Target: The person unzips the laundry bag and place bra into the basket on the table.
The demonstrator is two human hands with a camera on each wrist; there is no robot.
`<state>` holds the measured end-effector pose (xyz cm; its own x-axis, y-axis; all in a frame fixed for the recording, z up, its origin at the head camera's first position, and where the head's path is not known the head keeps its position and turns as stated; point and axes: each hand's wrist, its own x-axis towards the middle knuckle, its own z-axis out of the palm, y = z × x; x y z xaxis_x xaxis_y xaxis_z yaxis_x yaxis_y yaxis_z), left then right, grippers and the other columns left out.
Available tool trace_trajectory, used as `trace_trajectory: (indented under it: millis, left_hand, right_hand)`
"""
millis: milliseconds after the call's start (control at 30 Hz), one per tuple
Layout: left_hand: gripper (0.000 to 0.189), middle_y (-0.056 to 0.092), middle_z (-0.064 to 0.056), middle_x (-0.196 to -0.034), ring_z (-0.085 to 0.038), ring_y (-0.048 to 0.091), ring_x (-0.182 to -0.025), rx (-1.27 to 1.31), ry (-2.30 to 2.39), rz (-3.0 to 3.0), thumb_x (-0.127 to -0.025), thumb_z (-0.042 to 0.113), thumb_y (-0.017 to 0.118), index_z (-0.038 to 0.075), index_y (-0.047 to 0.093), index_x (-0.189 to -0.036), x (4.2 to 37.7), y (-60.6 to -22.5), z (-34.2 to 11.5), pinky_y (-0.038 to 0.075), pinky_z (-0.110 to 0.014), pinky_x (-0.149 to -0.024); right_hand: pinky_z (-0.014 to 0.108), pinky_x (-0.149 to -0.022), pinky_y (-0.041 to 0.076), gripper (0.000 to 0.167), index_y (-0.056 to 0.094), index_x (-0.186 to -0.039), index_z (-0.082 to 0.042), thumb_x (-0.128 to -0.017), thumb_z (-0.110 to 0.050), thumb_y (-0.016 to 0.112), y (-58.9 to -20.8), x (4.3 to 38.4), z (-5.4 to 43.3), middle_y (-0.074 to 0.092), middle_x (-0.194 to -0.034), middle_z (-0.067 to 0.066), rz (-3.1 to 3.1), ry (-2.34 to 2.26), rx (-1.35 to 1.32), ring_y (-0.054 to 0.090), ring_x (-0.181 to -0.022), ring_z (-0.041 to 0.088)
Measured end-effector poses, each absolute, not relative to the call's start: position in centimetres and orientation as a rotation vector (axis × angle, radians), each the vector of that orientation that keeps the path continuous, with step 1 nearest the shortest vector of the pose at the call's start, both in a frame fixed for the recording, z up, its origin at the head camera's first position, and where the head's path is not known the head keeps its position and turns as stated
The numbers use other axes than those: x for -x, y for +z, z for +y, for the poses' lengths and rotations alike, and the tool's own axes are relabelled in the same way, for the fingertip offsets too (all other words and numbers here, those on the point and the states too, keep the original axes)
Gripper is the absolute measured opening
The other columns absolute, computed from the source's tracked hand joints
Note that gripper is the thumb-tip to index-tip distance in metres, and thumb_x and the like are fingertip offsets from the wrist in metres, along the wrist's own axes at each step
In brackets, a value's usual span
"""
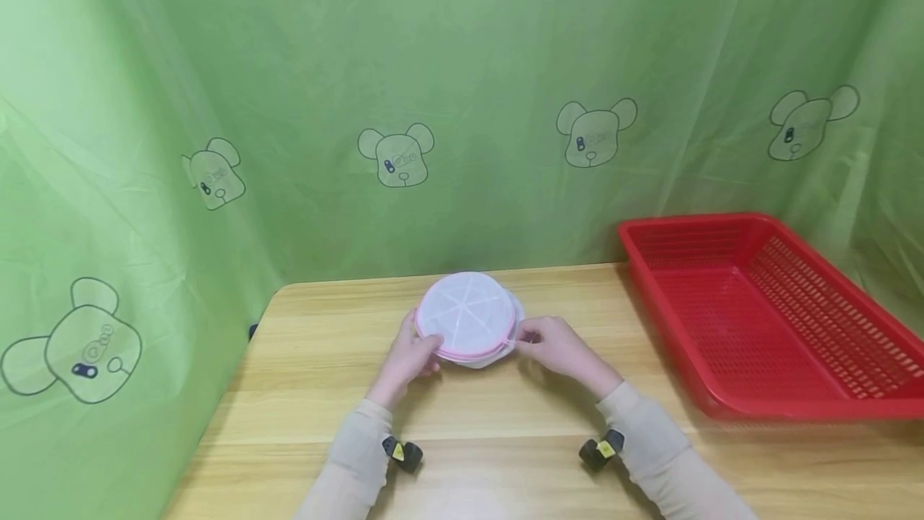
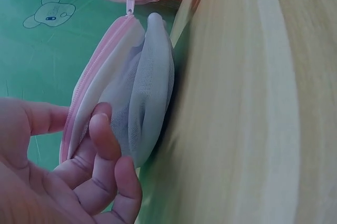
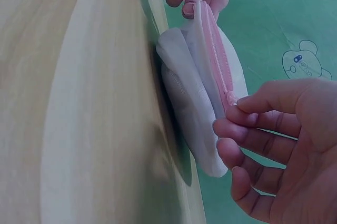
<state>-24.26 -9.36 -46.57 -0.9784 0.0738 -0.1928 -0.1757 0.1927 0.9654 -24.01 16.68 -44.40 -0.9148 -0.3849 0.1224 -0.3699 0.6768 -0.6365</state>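
Note:
A round white mesh laundry bag (image 1: 465,307) with a pink zipper (image 2: 93,74) round its edge is held over the table near its far side. Spoke-like seams cross its flat top. My left hand (image 1: 406,359) grips the left edge, thumb on top and fingers underneath. At the bag's right side my right hand (image 1: 559,345) pinches the zipper pull (image 2: 130,6) between thumb and forefinger. Along the stretch seen in both wrist views, the zipper looks closed. Soft grey-white mesh (image 3: 187,84) bulges below the zipper, close over the tabletop.
To the right stands a large red plastic basket (image 1: 667,347) with slatted sides. The wooden table (image 1: 325,359) ends at a green curtain (image 1: 491,207) printed with bear heads, which also hangs along the left side. Small black cameras (image 1: 403,453) are strapped to both wrists.

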Motion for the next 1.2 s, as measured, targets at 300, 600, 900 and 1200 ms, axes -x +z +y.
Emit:
trace_trajectory:
  millis: [300,600,900,1200]
  left_hand:
    - [0.09,0.065,-0.007,-0.075,-0.011,0.059,-0.054,0.064,1.882,2.218,-0.091,0.014,0.059,0.013,-0.002,-0.157,24.1,-46.4,-9.2,0.055,-0.026,-0.052]
    - [0.098,0.065,-0.009,-0.082,-0.01,0.057,-0.054,0.107,1.886,2.224,-0.088,0.016,0.061,0.01,-0.009,-0.156,23.9,-46.3,-8.8,0.056,-0.026,-0.054]
    - [0.095,0.067,-0.01,-0.079,-0.011,0.057,-0.053,0.064,1.923,2.207,-0.089,0.012,0.06,0.016,-0.007,-0.156,23.6,-46.3,-8.4,0.054,-0.025,-0.05]
    - [0.094,0.067,-0.013,-0.08,-0.011,0.057,-0.053,0.05,1.939,2.198,-0.089,0.005,0.059,0.015,-0.006,-0.156,22.7,-44.9,-8.1,0.053,-0.025,-0.049]
  right_hand:
    - [0.029,-0.073,0.051,0.009,0.07,-0.083,-0.008,-0.088,-0.014,0.066,-44.6,24.0,16.5,0.068,-0.078,-0.003,2.827,-1.086,0.649,0.055,-0.072,0.009]
    - [0.033,-0.079,0.053,0.009,0.069,-0.082,-0.009,-0.088,-0.014,0.066,-44.6,23.7,15.9,0.07,-0.082,-0.001,2.809,-1.093,0.667,0.057,-0.077,0.01]
    - [0.032,-0.078,0.053,0.008,0.069,-0.082,-0.01,-0.088,-0.014,0.066,-44.5,23.4,15.6,0.069,-0.082,-0.003,2.813,-1.085,0.717,0.057,-0.077,0.009]
    - [0.029,-0.076,0.051,0.008,0.069,-0.081,-0.014,-0.089,-0.016,0.066,-44.8,23.6,15.6,0.067,-0.078,-0.005,2.83,-1.061,0.75,0.055,-0.075,0.009]
